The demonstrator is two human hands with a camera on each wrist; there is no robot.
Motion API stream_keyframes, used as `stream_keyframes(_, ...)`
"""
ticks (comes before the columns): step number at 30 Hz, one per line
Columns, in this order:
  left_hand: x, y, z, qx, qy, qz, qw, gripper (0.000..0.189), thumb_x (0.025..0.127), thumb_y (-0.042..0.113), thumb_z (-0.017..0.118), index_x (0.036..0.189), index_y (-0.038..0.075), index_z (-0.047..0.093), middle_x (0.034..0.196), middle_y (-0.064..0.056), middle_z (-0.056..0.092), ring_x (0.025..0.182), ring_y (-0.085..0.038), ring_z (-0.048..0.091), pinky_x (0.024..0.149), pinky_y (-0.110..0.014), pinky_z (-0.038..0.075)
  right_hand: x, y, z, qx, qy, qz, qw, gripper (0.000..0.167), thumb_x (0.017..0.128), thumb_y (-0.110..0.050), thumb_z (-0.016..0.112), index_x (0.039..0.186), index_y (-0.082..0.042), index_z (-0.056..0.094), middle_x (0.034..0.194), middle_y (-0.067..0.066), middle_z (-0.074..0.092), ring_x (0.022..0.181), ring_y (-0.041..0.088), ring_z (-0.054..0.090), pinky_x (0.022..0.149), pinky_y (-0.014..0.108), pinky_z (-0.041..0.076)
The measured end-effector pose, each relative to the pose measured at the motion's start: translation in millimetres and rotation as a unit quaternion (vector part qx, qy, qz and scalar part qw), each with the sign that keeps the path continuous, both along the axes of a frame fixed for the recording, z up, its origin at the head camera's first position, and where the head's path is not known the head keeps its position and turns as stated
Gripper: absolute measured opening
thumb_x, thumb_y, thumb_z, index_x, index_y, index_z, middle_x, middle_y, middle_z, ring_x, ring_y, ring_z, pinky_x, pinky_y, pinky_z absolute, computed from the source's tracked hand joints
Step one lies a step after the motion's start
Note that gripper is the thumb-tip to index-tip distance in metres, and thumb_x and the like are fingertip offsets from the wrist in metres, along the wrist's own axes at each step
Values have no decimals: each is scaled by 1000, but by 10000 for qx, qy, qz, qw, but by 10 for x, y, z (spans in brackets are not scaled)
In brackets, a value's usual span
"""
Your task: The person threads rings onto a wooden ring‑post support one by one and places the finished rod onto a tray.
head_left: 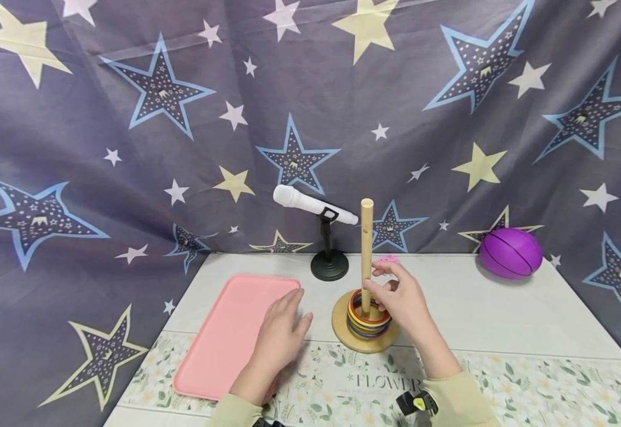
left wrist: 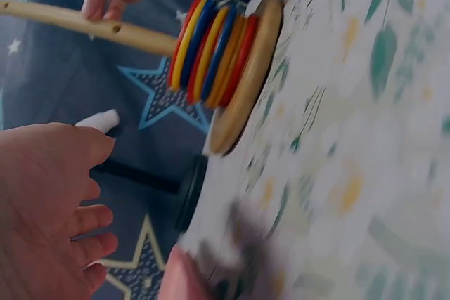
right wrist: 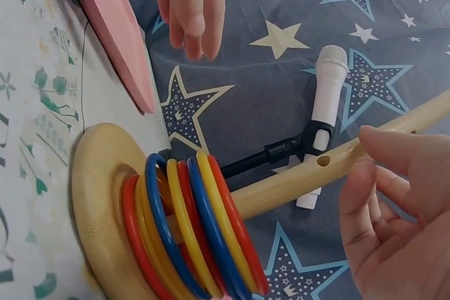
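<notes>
A wooden ring-toss stand with a round base [head_left: 342,335] and an upright post [head_left: 366,237] stands mid-table. Around the post's foot lies a stack of red, yellow and blue rings [left wrist: 211,50]. My right hand [head_left: 403,299] is beside the post above the rings, thumb and fingers loosely bent with no ring between them. In the right wrist view its thumb [right wrist: 387,149] overlaps the post; whether it touches is unclear. My left hand [head_left: 280,332] hovers over the right side of a pink tray [head_left: 225,338], fingers relaxed and holding nothing.
Behind the stand, a white microphone [head_left: 310,203] sits on a black stand [head_left: 329,265]. A purple ball [head_left: 510,253] lies at the back right. A small pink object [head_left: 388,258] shows partly behind the right hand. A starry cloth hangs behind the table.
</notes>
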State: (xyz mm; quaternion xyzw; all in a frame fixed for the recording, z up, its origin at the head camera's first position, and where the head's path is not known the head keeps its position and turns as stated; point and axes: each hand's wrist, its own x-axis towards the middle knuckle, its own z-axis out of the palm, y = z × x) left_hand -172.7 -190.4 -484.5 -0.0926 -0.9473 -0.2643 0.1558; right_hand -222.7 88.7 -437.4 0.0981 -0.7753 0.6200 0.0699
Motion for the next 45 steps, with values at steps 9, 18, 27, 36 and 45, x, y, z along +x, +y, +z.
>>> stream_keyframes(9, 51, -482, 60, -85, 247, 491, 9984, 60, 108, 25, 72, 162, 4, 54, 154, -23, 60, 141, -45, 56, 121, -64, 42, -6, -52, 50, 218, -8, 9, 9998, 38, 100, -15, 85, 135, -7, 72, 124, 15, 70, 68, 40, 68, 57, 34, 62)
stream_keyframes(18, 101, -979, 48, -167, 190, 878, 9958, 59, 109, 25, 70, 161, 1, 53, 152, -28, 59, 141, -49, 55, 120, -66, 42, -19, -118, 41, 450, -47, -17, 9990, 30, 99, -16, 86, 125, -9, 72, 89, 10, 70, 60, 25, 64, 53, 27, 56)
stream_keyframes(27, 115, -1356, 16, -298, 0, 1120, 9933, 60, 110, 25, 68, 161, -2, 52, 153, -31, 57, 141, -51, 53, 119, -67, 40, -56, -169, 21, 704, 44, 28, 9975, 27, 102, -17, 83, 127, -10, 77, 75, 10, 66, 62, 36, 68, 50, 26, 50)
stream_keyframes(36, 90, -1642, -63, -511, -203, 1366, 9891, 58, 113, 28, 63, 161, -3, 51, 152, -32, 56, 139, -53, 53, 114, -70, 42, -74, -178, 24, 593, 98, 21, 9982, 18, 104, -15, 81, 119, -7, 79, 101, 14, 67, 71, 41, 72, 56, 29, 58)
stream_keyframes(45, 87, -1832, -163, -650, -546, 1603, 9834, 60, 113, 28, 62, 160, -6, 50, 153, -34, 54, 141, -54, 51, 117, -71, 41, -81, -192, 19, 527, 193, 60, 9984, 13, 103, -12, 81, 115, -6, 80, 101, 12, 65, 71, 40, 72, 57, 31, 61)
